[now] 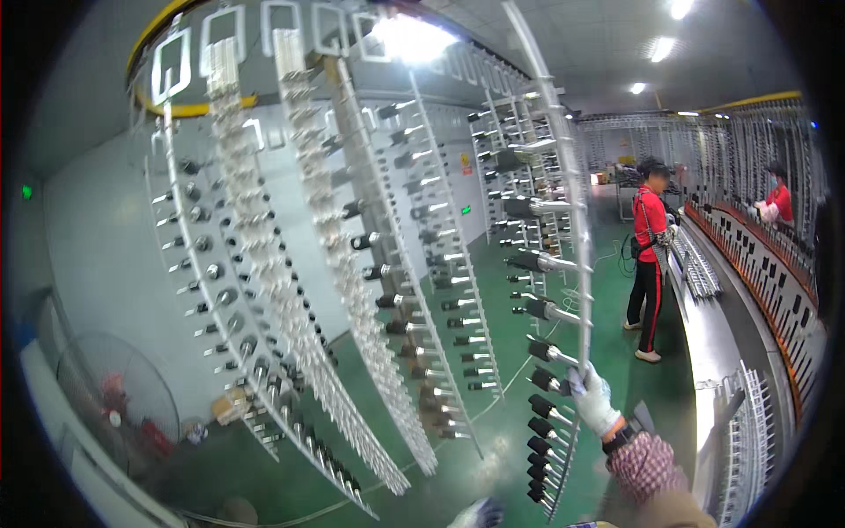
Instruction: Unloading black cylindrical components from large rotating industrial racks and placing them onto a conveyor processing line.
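Pale rod (581, 238): close in front of the person, right of centre, from the upper edge down to near the lower one; its long axis runs nearly upright, bowed in this view.
Right hand (595, 400): gloved, reaching in from the lower right, fingers curled closed round the rod below its middle.
Grip to rod: the longer stretch rises above the fist, a shorter one drops below it, leaning slightly left.
Black-tipped fittings (546, 350): in a column jutting left from the rod, above and below the grip; the palm comes from the opposite side.
Left hand (477, 514): gloved, cropped by the lower edge, left of the rod's foot and apart from it; too little shows to tell how open it is or whether it holds anything.
Nearer hand: the right, already touching.
Hanging racks (264, 255): to the left, under white hooks (172, 63).
Metal bench (707, 352): to the right, pegged bars (748, 440) lying on it.
Co-worker (650, 220): in red, standing beside the bench farther off.
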Demonstrator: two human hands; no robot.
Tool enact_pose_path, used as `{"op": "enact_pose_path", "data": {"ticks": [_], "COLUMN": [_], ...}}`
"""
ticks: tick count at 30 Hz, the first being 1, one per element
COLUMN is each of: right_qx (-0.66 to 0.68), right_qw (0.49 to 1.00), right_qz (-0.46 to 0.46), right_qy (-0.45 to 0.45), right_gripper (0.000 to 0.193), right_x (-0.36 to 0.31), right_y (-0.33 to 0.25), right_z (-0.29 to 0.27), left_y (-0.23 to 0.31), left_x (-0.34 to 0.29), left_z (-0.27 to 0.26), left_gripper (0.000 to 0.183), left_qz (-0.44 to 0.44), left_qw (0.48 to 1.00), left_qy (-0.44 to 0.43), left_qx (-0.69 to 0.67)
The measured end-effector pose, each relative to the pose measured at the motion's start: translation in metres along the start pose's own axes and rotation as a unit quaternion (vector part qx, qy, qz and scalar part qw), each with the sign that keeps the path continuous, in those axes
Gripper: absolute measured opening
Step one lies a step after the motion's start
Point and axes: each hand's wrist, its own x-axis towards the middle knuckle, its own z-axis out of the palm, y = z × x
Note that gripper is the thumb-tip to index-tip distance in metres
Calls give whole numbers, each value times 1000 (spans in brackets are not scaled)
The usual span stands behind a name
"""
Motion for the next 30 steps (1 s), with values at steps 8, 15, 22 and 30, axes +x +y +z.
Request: {"op": "enact_pose_path", "data": {"ticks": [8, 15, 22, 30], "right_qx": [-103, -81, -124, -50], "right_qw": [987, 980, 975, 980], "right_qz": [-117, -122, -150, -136], "right_qy": [-33, -136, -111, -139], "right_gripper": [32, 35, 44, 35], "right_x": [217, 316, 348, 314], "right_y": [-25, -125, -86, -54], "right_z": [125, 162, 218, 219], "left_y": [72, 86, 94, 91], "left_x": [4, 33, 60, 108], "left_z": [-34, -29, -25, -28], "left_gripper": [28, 28, 29, 30], "left_qz": [-14, 17, 26, -25], "left_qw": [951, 942, 942, 958], "left_qy": [203, 229, 233, 204], "left_qx": [-234, -243, -240, -201]}}
